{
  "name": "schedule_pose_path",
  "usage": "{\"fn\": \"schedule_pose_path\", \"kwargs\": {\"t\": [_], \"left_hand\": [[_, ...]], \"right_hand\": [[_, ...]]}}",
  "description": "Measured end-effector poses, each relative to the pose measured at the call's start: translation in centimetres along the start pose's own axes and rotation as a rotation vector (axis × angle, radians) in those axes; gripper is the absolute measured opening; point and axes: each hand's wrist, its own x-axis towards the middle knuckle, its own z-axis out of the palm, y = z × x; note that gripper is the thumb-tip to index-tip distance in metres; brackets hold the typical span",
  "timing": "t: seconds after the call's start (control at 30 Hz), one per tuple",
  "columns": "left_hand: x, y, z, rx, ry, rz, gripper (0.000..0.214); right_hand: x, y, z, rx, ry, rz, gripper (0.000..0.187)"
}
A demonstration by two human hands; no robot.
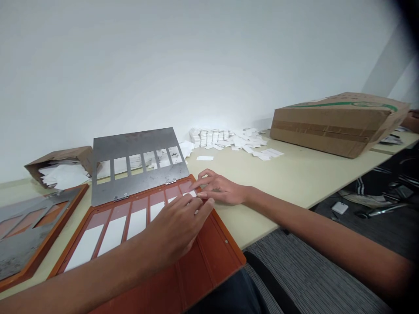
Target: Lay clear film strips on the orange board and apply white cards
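Observation:
An orange-brown slotted tray point(199, 261) sits at the table's front edge, its metal lid point(134, 144) with rectangular windows raised behind it. White paper strips point(113, 229) lie side by side in several slots. My left hand point(180, 220) is over the right-hand slots, fingers curled down and closed at a white card point(190, 193); its fingertips are partly hidden. Beside it at the tray's right rim, my right hand point(224, 189) has its fingers stretched and apart, the index near the card's far end and the thumb close to my left fingers.
A second tray with a metal frame point(29, 244) lies at left, before an open cardboard box point(65, 155) of white papers. Stacked cards point(209, 137) and loose cards point(248, 141) are by the wall. A large carton point(327, 126) stands at right, with another person's hand point(411, 121) beyond.

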Motion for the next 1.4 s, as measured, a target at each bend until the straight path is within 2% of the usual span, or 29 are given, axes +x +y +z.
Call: {"fn": "schedule_pose_path", "kwargs": {"t": [0.1,0.33,0.5,0.67,0.8,0.93,1.17,1.3,1.4], "left_hand": [[0.0,-0.8,0.1,-0.04,0.032,-0.016,0.038],[0.3,-2.2,0.5,-0.323,0.002,-0.138,0.049],[0.2,-2.3,0.2,-0.517,-0.04,-0.297,0.045],[0.6,-2.8,-0.2,-0.583,-0.025,-0.377,0.056],[1.0,-3.4,-0.3,-0.668,-0.026,-0.389,0.035],[1.3,-4.1,-0.3,-0.703,-0.043,-0.511,0.033],[1.5,-4.5,0.0,-0.769,-0.062,-0.658,0.036],[1.3,-4.6,0.2,-0.813,-0.07,-0.708,0.04],[1.1,-4.6,0.3,-0.828,-0.061,-0.71,0.041]], "right_hand": [[-0.1,0.1,-0.1,-0.01,-0.007,-0.01,0.043],[0.0,0.0,-0.1,0.059,-0.009,0.042,0.058],[0.0,0.1,-0.2,0.073,-0.04,0.061,0.051],[-0.3,0.1,-0.1,0.077,-0.032,0.12,0.052],[-0.3,0.0,-0.1,0.085,-0.026,0.165,0.058],[-0.4,-0.1,-0.1,0.097,-0.034,0.195,0.062],[-0.3,0.0,-0.2,0.07,-0.028,0.091,0.048],[-0.6,0.3,-0.1,0.057,0.02,0.116,0.043],[-0.6,0.2,-0.1,0.046,0.008,0.151,0.042]]}}
